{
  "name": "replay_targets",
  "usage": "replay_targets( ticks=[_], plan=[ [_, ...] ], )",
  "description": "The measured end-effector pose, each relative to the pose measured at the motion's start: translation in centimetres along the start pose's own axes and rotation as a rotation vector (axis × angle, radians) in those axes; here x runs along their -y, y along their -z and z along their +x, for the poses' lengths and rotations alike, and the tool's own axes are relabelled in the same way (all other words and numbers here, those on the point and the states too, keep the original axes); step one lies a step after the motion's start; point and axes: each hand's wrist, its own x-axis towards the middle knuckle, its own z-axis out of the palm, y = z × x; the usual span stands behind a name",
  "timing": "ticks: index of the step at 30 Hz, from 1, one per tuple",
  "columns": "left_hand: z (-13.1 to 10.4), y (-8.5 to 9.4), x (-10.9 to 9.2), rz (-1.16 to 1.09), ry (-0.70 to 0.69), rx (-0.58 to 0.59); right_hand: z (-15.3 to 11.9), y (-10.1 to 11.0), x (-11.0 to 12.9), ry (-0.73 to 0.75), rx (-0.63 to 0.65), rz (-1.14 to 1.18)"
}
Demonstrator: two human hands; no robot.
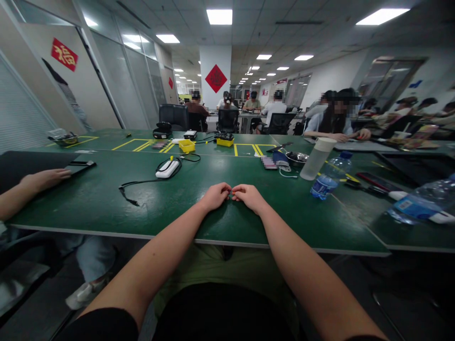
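My left hand (215,196) and my right hand (249,196) rest close together on the green table (170,208), near its front edge. Both have curled fingers, with thumb and fingertips pressed together. A tiny orange piece (233,192) shows at the fingertips of my right hand; its kind is too small to make out. Whatever my left fingers pinch, if anything, is hidden. Ahead and to the left lies a white power bank (168,168) with a black cable (137,182) trailing from it.
Two yellow trays (186,146) (225,141) stand farther back. On the right are a frosted bottle (316,158), a water bottle (330,176), a metal bowl (297,158) and another bottle (423,201) lying tilted. A neighbour's hand (48,179) rests at the left; other people sit beyond.
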Motion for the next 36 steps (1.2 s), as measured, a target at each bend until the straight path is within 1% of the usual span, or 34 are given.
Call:
replay_targets(
  ticks=[7,11,17,20,24,29,33,36],
  plan=[
    [0.2,-0.1,0.5,-0.078,0.026,0.009,0.1,0.1,-0.4,-0.002,-0.008,0.033],
    [0.4,-0.3,0.9,-0.157,0.055,0.012,0.2,0.2,-0.5,-0.003,-0.031,-0.009],
    [0.6,-0.5,1.4,-0.200,0.022,-0.005,0.1,0.2,-0.3,-0.011,-0.036,0.012],
    [0.5,-0.4,1.4,-0.199,0.024,-0.015,0.1,0.2,-0.5,-0.005,-0.043,0.028],
    [0.5,-0.3,1.3,-0.167,0.041,-0.014,0.2,0.2,-0.9,0.026,-0.059,-0.008],
    [0.5,-0.1,1.2,-0.127,0.034,-0.008,0.0,0.2,-0.7,0.041,-0.050,-0.010],
    [0.4,0.1,0.7,-0.085,0.015,0.002,-0.2,0.1,-0.3,-0.008,-0.048,0.007],
    [0.3,0.2,0.3,-0.108,0.029,0.002,-0.3,0.0,0.1,-0.039,-0.061,0.057]
  ],
)
